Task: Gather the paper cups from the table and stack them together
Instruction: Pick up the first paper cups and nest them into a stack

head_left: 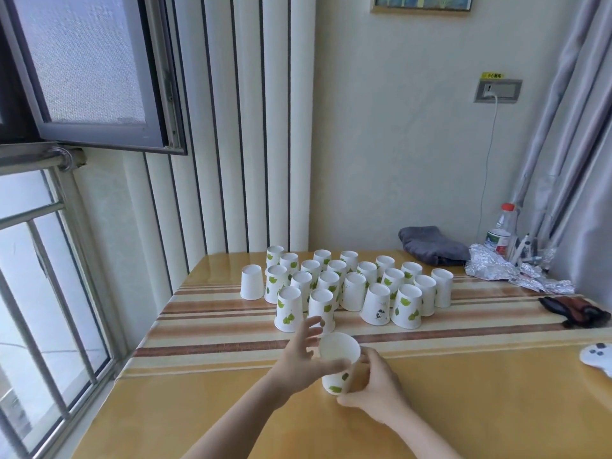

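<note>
Holding one paper cup (338,362) just before the upside-down cups (347,283), your right hand (371,389) wraps it; left hand (299,356) grip wide.

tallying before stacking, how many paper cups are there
22 cups: 21 upside down clustered on the table, one upright in the right hand, left hand beside it; some may be hidden.

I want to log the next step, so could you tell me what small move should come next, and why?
Probably reach the open left hand forward to the nearest upside-down cup. The right hand already holds one cup mouth-up, and the other cups stand unstacked just beyond.
</note>
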`<state>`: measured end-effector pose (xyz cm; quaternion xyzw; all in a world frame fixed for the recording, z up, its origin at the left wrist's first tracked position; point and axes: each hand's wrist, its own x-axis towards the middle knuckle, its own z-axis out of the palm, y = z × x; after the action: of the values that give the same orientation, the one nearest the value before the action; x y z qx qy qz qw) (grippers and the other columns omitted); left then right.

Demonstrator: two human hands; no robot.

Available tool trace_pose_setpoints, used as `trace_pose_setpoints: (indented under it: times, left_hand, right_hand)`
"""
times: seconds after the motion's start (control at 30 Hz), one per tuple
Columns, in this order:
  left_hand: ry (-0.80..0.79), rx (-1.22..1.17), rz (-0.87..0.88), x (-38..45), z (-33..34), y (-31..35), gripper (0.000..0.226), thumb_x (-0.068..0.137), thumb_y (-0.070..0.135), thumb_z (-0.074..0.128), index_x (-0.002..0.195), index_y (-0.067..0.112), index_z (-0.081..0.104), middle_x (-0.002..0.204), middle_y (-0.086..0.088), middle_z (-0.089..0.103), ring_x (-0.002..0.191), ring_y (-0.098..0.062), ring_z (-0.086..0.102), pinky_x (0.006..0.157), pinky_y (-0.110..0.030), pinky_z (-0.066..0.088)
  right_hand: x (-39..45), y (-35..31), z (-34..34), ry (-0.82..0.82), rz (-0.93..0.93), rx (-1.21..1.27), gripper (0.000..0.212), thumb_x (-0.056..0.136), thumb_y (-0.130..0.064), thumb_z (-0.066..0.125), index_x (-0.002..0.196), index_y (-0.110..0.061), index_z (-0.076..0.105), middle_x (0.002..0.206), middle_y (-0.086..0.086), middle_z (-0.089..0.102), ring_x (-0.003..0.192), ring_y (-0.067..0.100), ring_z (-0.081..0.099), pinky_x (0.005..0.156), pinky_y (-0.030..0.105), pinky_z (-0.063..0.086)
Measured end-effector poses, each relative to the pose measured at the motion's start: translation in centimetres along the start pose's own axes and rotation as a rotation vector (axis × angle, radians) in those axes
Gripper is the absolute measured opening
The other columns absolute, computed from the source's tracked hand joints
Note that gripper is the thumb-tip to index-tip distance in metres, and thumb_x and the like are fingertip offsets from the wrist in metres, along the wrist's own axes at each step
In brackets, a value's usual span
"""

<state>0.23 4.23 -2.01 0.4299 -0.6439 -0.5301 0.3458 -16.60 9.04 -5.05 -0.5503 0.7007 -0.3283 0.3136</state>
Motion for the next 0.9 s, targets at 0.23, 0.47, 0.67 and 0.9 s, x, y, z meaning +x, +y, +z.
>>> trace_pose_setpoints:
  times: [0.23,0.47,0.67,0.9]
  left_hand:
    - [0.328,0.274,0.056,5.7,-5.7,1.8,0.039,0.086,0.026,0.07,0.122,0.02,0.056,0.129,0.0,0.054,0.122,-0.022,0.052,0.1,-0.033,0.044]
    - [0.244,0.826,-0.067,11.3,-7.1,1.6,0.068,0.085,0.035,0.067,0.144,0.021,0.037,0.143,-0.009,0.039,0.128,-0.032,0.036,0.099,-0.039,0.042]
    - [0.227,0.913,-0.099,13.0,-7.4,0.0,0.064,0.081,0.042,0.071,0.132,0.018,0.043,0.126,-0.008,0.053,0.114,-0.028,0.052,0.091,-0.038,0.051]
    - [0.284,0.865,-0.127,11.4,-8.1,0.6,0.064,0.074,0.037,0.079,0.121,0.016,0.04,0.11,-0.004,0.058,0.096,-0.026,0.06,0.076,-0.033,0.05]
  right_hand:
    - [5.8,-1.3,-9.8,0.114,-0.026,-0.214,0.04,0.086,-0.02,0.062,0.125,-0.024,0.056,0.127,0.0,0.055,0.102,0.014,0.057,0.076,0.026,0.047]
    - [13.7,-3.4,-11.2,0.157,-0.077,-0.661,0.057,0.085,-0.033,0.063,0.138,-0.027,0.044,0.144,0.0,0.045,0.128,0.027,0.043,0.091,0.037,0.042]
    - [17.1,-3.7,-9.1,0.09,-0.067,-0.911,0.061,0.084,-0.05,0.061,0.139,-0.032,0.043,0.141,0.0,0.048,0.132,0.029,0.037,0.1,0.042,0.033]
    - [17.0,-3.4,-8.1,0.121,-0.018,-1.01,0.063,0.083,-0.053,0.061,0.138,-0.033,0.039,0.136,-0.004,0.052,0.131,0.025,0.036,0.097,0.043,0.028]
